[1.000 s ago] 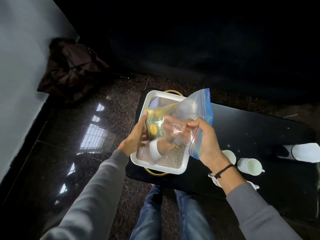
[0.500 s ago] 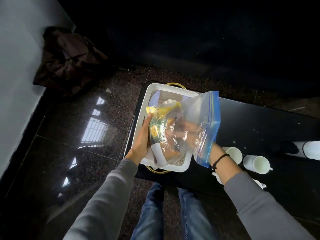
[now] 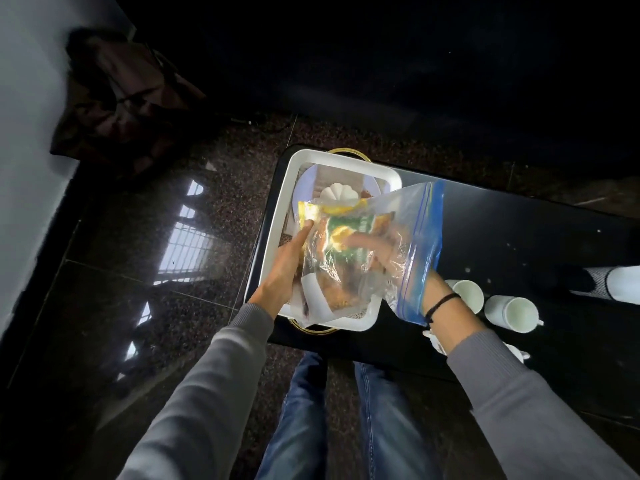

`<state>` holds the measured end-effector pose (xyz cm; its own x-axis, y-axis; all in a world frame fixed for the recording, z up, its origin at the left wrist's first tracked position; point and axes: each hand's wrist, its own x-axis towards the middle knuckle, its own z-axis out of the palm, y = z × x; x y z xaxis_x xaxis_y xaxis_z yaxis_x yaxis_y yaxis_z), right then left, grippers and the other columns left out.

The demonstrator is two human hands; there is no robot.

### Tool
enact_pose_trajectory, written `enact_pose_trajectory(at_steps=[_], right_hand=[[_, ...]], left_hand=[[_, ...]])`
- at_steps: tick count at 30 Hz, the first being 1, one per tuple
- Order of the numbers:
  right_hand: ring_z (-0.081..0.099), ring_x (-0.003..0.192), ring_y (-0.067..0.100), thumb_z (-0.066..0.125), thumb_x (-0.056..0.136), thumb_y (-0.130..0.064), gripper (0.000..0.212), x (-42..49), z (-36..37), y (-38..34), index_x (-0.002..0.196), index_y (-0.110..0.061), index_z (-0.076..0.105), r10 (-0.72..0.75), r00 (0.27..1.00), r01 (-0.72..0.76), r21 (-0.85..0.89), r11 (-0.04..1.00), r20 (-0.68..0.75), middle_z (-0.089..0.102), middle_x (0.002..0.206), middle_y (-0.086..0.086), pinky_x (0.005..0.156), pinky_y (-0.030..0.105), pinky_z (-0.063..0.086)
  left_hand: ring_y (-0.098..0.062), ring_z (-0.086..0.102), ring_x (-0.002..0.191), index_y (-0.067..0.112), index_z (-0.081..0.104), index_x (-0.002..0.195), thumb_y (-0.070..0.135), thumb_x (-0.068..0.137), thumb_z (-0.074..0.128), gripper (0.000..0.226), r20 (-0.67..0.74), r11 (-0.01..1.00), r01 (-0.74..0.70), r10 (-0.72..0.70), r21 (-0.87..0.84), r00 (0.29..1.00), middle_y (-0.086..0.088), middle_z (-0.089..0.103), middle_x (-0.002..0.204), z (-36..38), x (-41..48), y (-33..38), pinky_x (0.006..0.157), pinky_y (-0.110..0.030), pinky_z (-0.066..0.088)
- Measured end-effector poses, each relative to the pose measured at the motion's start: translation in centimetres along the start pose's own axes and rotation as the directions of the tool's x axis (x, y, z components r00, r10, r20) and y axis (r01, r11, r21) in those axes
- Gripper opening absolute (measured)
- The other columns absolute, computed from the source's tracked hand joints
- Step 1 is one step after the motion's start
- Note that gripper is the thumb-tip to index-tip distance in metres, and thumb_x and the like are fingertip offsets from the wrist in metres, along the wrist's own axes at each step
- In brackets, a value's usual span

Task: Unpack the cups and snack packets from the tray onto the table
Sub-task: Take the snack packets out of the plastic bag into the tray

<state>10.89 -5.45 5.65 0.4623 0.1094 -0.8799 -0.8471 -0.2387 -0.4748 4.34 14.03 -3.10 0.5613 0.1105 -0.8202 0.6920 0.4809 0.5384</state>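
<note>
A clear zip bag [image 3: 408,223] with a blue seal hangs over the white tray [image 3: 277,216] on the black table [image 3: 519,237]. Inside the bag lie snack packets [image 3: 346,233], yellow and green. My left hand [image 3: 284,271] grips the bag's bottom from outside. My right hand [image 3: 374,251] is inside the bag's mouth, its fingers on the packets, blurred by the plastic. Two white cups [image 3: 509,311] stand on the table to the right of the tray. A white scalloped dish [image 3: 337,194] and a plate sit at the tray's far end.
A white and dark cylinder [image 3: 609,287] lies at the table's right. Something white [image 3: 436,341] shows under my right wrist at the table's near edge. A dark bag [image 3: 121,98] rests against the wall at far left. My knees are below the table's near edge.
My right hand has gone deeper into the bag, from its mouth down to the packets. The bag has tilted and opened wider. My left hand still holds the bag's bottom.
</note>
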Motion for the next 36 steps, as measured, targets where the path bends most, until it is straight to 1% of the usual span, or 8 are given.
enact_pose_trajectory(at_steps=[3, 6, 12, 18, 23, 29, 33, 36], right_hand=[[0.077, 0.078, 0.023, 0.067, 0.096, -0.007, 0.008, -0.1, -0.2, -2.0, 0.093, 0.0, 0.069, -0.11, 0.994, 0.11, -0.013, 0.994, 0.006, 0.065, 0.092, 0.028, 0.073, 0.03, 0.065], [0.075, 0.09, 0.03, 0.082, 0.082, -0.023, 0.024, -0.1, -1.1, -2.5, 0.102, -0.012, 0.076, -0.183, 0.983, 0.178, -0.167, 0.97, -0.013, 0.076, 0.1, 0.017, 0.08, 0.037, 0.064], [0.073, 0.074, 0.004, 0.073, 0.087, -0.034, 0.013, -1.1, -3.3, -2.5, 0.093, -0.023, 0.072, -0.265, 0.951, 0.254, -0.083, 0.964, -0.157, 0.078, 0.077, -0.01, 0.051, 0.019, 0.055], [0.07, 0.083, 0.009, 0.073, 0.077, -0.039, 0.027, -1.9, -3.7, -2.8, 0.097, -0.029, 0.058, -0.344, 0.849, 0.377, 0.005, 0.926, -0.4, 0.073, 0.096, -0.005, 0.058, 0.023, 0.052], [0.07, 0.068, 0.001, 0.069, 0.075, -0.031, 0.023, -0.7, -3.4, -3.8, 0.094, -0.023, 0.058, -0.41, 0.841, 0.48, 0.137, 0.867, -0.352, 0.073, 0.079, -0.011, 0.047, 0.017, 0.047], [0.067, 0.058, 0.012, 0.069, 0.076, -0.032, 0.027, 0.9, -4.1, -4.5, 0.093, -0.013, 0.062, -0.418, 0.861, 0.462, 0.102, 0.881, -0.289, 0.073, 0.07, -0.002, 0.04, 0.019, 0.042], [0.076, 0.068, 0.007, 0.071, 0.081, -0.038, 0.026, 1.3, -4.7, -3.7, 0.098, -0.023, 0.059, -0.365, 0.804, 0.443, 0.063, 0.894, -0.469, 0.076, 0.092, 0.001, 0.05, 0.018, 0.053], [0.076, 0.082, 0.008, 0.07, 0.082, -0.042, 0.025, 1.6, -5.1, -3.1, 0.098, -0.03, 0.055, -0.362, 0.74, 0.471, 0.052, 0.88, -0.567, 0.074, 0.101, -0.002, 0.065, 0.025, 0.059]], left_hand=[[-0.016, 0.057, 0.056, 0.019, 0.068, 0.072, 0.063, 0.093, 0.059, 0.049, -0.103, 0.995, -0.056, 0.064, 0.079, 0.993, 0.001, 0.064, 0.062, -0.8, 0.4, -0.8, 0.056, -0.022, 0.049], [-0.004, 0.052, 0.038, 0.022, 0.059, 0.056, 0.048, 0.102, 0.054, 0.054, -0.242, 0.99, -0.075, 0.103, 0.121, 0.965, 0.01, 0.057, 0.045, -1.7, 0.4, -1.1, 0.038, -0.013, 0.04], [-0.02, 0.049, 0.072, 0.013, 0.062, 0.088, 0.047, 0.101, 0.057, 0.037, -0.318, 0.961, -0.068, 0.155, 0.268, 0.936, -0.013, 0.055, 0.081, -3.7, -0.8, -1.1, 0.056, -0.029, 0.038], [0.001, 0.055, 0.038, 0.01, 0.064, 0.061, 0.045, 0.099, 0.062, 0.052, -0.376, 0.968, -0.048, 0.141, 0.245, 0.916, 0.011, 0.061, 0.045, -3.8, -1.9, -1.2, 0.037, -0.013, 0.041], [-0.013, 0.048, 0.058, 0.015, 0.059, 0.078, 0.068, 0.083, 0.068, 0.054, -0.444, 0.973, -0.042, 0.141, 0.226, 0.885, -0.003, 0.054, 0.067, -3.2, -1.1, -0.2, 0.047, -0.024, 0.041], [-0.014, 0.046, 0.053, 0.018, 0.051, 0.062, 0.045, 0.084, 0.08, 0.045, -0.418, 0.978, -0.199, 0.21, 0.069, 0.884, -0.003, 0.05, 0.062, -4.3, -0.8, -0.3, 0.054, -0.028, 0.043], [-0.025, 0.047, 0.072, 0.013, 0.058, 0.077, 0.038, 0.084, 0.08, 0.034, -0.455, 0.974, -0.222, 0.218, 0.044, 0.864, -0.013, 0.051, 0.077, -5.7, -1.0, -0.7, 0.067, -0.04, 0.044], [-0.019, 0.056, 0.064, 0.018, 0.061, 0.06, 0.037, 0.083, 0.082, 0.037, -0.478, 0.979, -0.201, 0.192, 0.034, 0.857, -0.007, 0.061, 0.067, -6.5, -1.3, -1.3, 0.065, -0.036, 0.052]])
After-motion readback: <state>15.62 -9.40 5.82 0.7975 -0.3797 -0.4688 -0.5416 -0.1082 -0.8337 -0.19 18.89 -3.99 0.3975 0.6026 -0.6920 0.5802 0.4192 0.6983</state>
